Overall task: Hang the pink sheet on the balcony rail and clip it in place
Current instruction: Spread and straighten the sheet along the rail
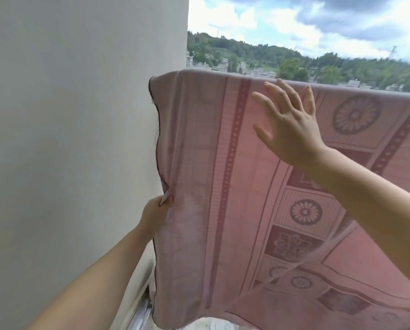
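Note:
The pink sheet (223, 186), patterned with darker stripes and round flower medallions, hangs draped over a rail that its top fold hides. My left hand (155, 215) pinches the sheet's left hem about halfway down, beside the wall. Near the top fold, my right hand (292, 125) is spread flat with fingers apart, against or just in front of the cloth, holding nothing. No clip is in view.
A plain white wall (80, 139) fills the left side, right next to the sheet's edge. A shiny metal railing piece (142, 313) shows at the bottom left. Beyond the rail are wooded hills (294, 63), buildings and cloudy sky.

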`<state>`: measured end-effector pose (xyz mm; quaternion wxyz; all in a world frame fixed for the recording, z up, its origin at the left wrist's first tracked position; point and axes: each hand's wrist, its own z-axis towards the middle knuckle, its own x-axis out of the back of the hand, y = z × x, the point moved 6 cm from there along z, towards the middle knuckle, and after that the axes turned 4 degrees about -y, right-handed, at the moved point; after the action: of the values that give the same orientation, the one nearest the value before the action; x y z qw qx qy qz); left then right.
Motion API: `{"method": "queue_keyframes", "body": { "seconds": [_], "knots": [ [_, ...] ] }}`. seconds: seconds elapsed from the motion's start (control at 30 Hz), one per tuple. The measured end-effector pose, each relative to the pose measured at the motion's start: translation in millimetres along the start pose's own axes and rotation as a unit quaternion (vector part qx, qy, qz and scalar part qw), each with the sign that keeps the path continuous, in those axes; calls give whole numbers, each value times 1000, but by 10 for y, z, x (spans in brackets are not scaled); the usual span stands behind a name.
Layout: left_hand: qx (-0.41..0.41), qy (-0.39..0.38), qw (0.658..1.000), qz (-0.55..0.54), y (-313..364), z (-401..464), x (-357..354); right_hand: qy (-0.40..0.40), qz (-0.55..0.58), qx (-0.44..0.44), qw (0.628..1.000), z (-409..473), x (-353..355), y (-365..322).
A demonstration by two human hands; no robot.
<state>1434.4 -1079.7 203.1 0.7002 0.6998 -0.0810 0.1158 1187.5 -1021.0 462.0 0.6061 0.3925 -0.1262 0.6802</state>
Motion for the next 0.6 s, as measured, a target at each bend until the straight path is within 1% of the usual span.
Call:
{"method": "queue_keyframes", "body": {
  "seconds": [0.07, 0.13, 0.17, 0.2, 0.23, 0.27, 0.3, 0.33, 0.4, 0.47, 0.53, 0.6],
  "knots": [
    [18, 0, 999, 47, -16, 47, 7, 8, -9, -1, 1000, 34, 29, 50],
    [42, -24, 995, 82, 87, 106, 95, 23, -11, -2, 1000, 99, 109, 95],
    [49, -57, 994, 81, 205, 116, 144, 28, -10, 0, 1000, 132, 140, 111],
    [39, -99, 992, 62, 385, 116, 195, 31, -11, 0, 999, 165, 169, 123],
    [15, -135, 990, 31, 646, 107, 271, 32, -13, 0, 999, 217, 214, 134],
    [-14, -151, 988, -4, 925, 113, 361, 28, -13, -4, 1000, 260, 247, 148],
    [-47, -143, 988, -38, 1233, 121, 472, 17, -10, -10, 1000, 302, 266, 160],
    [-82, -117, 987, -73, 1543, 136, 597, 0, -5, -17, 1000, 339, 266, 167],
    [-147, -45, 980, -130, 2091, 162, 823, -29, 5, -35, 999, 382, 233, 178],
    [-194, -10, 969, -151, 2498, 165, 920, -40, 12, -46, 998, 389, 183, 164],
    [-207, 19, 963, -173, 2669, 208, 940, -46, 8, -45, 998, 365, 123, 147],
    [-199, 47, 955, -214, 2573, 288, 940, -44, -4, -38, 998, 315, 71, 157]
  ]
}}
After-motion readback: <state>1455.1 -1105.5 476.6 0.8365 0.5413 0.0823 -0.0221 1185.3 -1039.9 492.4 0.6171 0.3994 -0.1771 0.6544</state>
